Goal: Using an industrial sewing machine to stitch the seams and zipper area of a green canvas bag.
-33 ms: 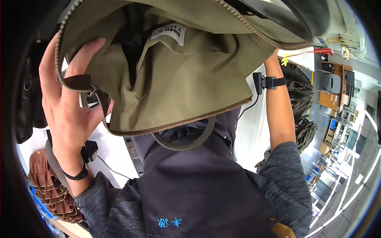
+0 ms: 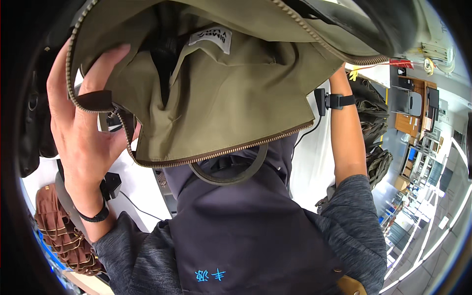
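- Up close overhead: olive bag (image 2: 231,98), unzipped, lining and white label exposed.
- Left hand (image 2: 81,128) gripping zipper edge, fingers spread.
- Right hand hidden behind bag; grip cannot be told.

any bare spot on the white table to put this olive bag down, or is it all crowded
One bare patch of white table shows between the dark apron and the right forearm, crossed only by a thin black cable. The left side is crowded: left hand, brown woven bag, black box. The olive bag hides the rest.

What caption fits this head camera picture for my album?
Left hand grips the zipped rim of an open olive canvas bag held up.
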Available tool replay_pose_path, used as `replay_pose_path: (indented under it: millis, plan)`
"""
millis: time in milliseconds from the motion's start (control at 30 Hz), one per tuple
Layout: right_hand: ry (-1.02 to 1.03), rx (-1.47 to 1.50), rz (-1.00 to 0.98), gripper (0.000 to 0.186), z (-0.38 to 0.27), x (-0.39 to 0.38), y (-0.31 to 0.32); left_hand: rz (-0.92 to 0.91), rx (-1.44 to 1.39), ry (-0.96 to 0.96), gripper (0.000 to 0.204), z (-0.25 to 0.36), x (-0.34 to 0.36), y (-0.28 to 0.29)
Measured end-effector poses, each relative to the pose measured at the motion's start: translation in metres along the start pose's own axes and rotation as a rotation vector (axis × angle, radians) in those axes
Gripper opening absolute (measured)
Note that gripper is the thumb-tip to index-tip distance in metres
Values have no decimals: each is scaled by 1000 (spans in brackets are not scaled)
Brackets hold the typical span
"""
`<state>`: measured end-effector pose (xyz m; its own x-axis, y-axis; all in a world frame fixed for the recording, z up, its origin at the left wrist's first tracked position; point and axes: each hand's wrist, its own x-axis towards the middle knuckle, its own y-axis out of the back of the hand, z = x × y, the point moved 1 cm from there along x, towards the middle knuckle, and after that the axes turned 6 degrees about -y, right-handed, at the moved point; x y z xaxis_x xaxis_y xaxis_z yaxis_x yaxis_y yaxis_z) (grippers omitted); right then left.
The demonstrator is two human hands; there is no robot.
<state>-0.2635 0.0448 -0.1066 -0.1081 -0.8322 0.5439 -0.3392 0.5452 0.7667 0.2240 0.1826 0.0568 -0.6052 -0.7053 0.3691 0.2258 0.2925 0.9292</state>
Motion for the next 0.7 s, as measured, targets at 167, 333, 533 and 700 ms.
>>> replay_pose_path:
  millis: [167,333,533,700]
  plan:
    - [-2,235,-113,26,20,7,2,5,-50,-52,66,-3,-3,-15]
    - [-223,146,-95,33,-22,6,15,19,-40,34,60,-1,-3,-13]
    - [-121,16,-14,23,-3,5,10,207,-295,25,91,-11,25,3]
    - [-162,54,27,17,-11,-3,12,153,-450,87,81,-20,54,7]
